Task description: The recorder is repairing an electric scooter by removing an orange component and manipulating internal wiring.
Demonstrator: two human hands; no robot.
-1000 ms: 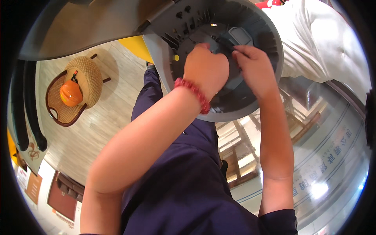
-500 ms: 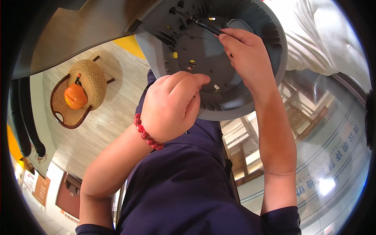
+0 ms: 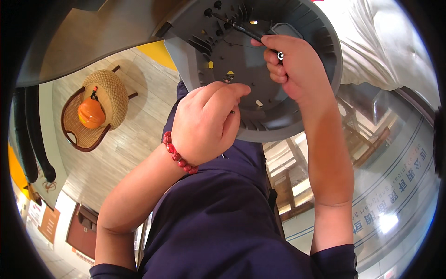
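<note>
My right hand (image 3: 297, 63) is closed around a slim dark tool, which looks like a socket wrench (image 3: 248, 32). A round silver end shows beside its fingers. The tool's far tip reaches to black knobs (image 3: 208, 12) inside a round grey plastic housing (image 3: 274, 136). My left hand (image 3: 206, 116), with a red bead bracelet (image 3: 179, 157) on the wrist, is over the near left rim of the housing. Its fingers are curled together, and a small dark bit shows between them; what it grips is hidden.
An orange hard hat (image 3: 91, 114) lies on a woven chair (image 3: 109, 88) at the left. A large grey panel (image 3: 116, 32) juts in at the upper left. White cloth (image 3: 371, 46) hangs at the right, above a lettered glass pane (image 3: 395, 176).
My right hand has turned on the tool, its fingers curling inward so that the silver end now shows. My left hand stays near the same spot; the whole view has shifted slightly.
</note>
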